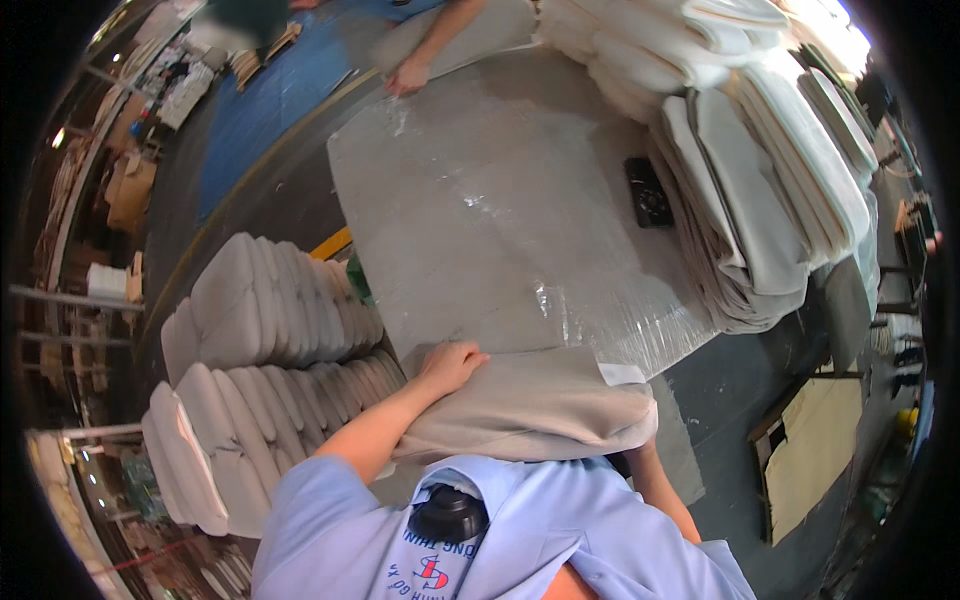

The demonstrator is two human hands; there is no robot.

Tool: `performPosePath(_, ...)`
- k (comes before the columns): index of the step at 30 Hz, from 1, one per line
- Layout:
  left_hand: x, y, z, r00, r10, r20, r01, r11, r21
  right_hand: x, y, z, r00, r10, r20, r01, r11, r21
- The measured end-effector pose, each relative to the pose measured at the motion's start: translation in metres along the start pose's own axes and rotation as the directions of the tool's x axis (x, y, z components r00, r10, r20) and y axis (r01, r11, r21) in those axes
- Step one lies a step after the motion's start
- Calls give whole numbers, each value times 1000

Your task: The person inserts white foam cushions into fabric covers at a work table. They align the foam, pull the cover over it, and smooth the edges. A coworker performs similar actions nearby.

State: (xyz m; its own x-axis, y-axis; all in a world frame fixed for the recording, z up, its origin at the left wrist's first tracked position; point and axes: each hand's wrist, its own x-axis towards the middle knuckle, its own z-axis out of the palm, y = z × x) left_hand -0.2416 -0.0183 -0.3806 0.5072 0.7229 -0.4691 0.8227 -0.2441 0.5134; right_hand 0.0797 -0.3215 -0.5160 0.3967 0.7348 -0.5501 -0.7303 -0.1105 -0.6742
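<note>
A grey fabric-covered cushion (530, 410) lies at the near edge of the work table (500, 200), close against my body. My left hand (455, 368) is closed on the cushion's far left edge, its fingers curled over the fabric. At the cushion's right end, my right hand (642, 455) reaches in from below; its fingers are hidden behind the cushion. A small white flap (622, 374) sticks out at the far right corner of the cushion. Clear plastic film covers the grey table top and wrinkles toward its right side.
Stacked grey cushions (250, 310) stand on the left. Folded grey covers (740, 190) and white padding (670, 40) pile up at the table's right. A black phone-like object (648, 192) lies beside them. Across the table, another person's hand (408, 76) touches a grey cushion (470, 42).
</note>
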Motion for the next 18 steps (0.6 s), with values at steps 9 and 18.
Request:
performPosePath(9, -50, -72, -16, 988, -109, 111, 137, 949, -285, -34, -171, 56, 997, -53, -54, -8, 636, -772)
performPosePath(18, -38, -98, 0, 932, -323, -166, 194, 829, -524, -96, -172, 341, 504, 326, 800, 864, -194, -465)
